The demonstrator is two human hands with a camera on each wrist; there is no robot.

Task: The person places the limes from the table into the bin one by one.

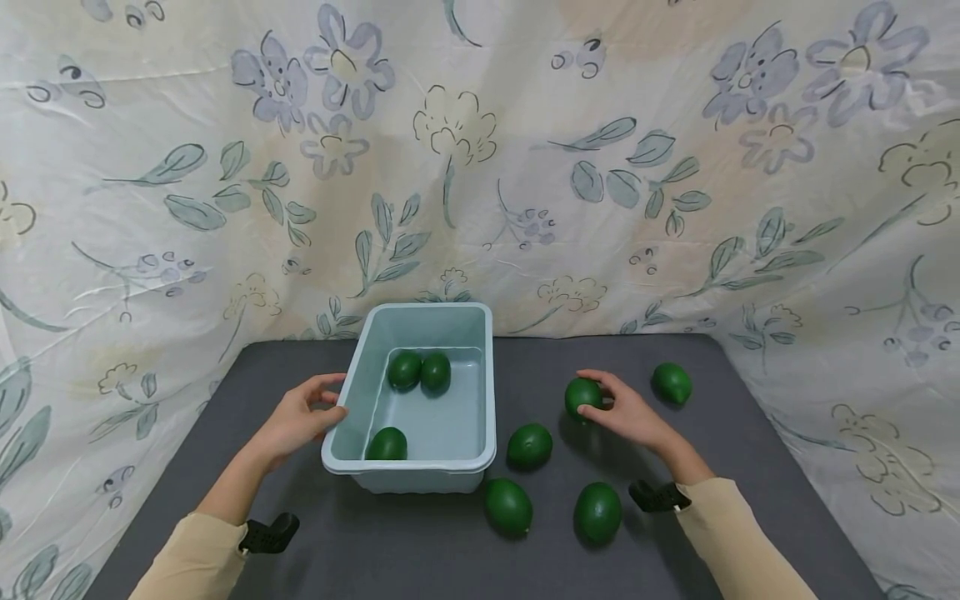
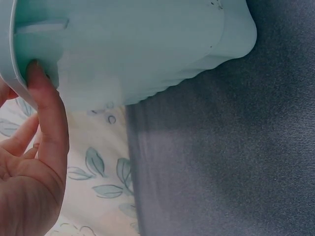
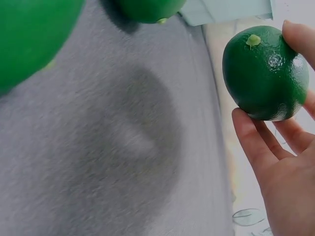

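My right hand (image 1: 626,408) holds a green lime (image 1: 582,398) above the dark table, right of the light blue-green plastic bin (image 1: 431,467). In the right wrist view the lime (image 3: 261,73) sits between thumb and fingertips, its pale stem end showing. My left hand (image 1: 300,419) grips the bin's left rim; in the left wrist view one digit of that hand (image 2: 42,162) presses the bin wall (image 2: 138,44) just under the rim. Inside the bin, two limes (image 1: 405,370) lie side by side toward the back, and one lime (image 1: 387,445) lies at the front left, partly hidden by the rim.
Between bin and right arm lie a lime (image 1: 529,446), another lime (image 1: 508,508) near the bin's front right corner, and a lime (image 1: 597,514) nearer me. One more lime (image 1: 671,383) is at the far right. A floral cloth (image 1: 465,208) hangs behind the table (image 1: 315,550).
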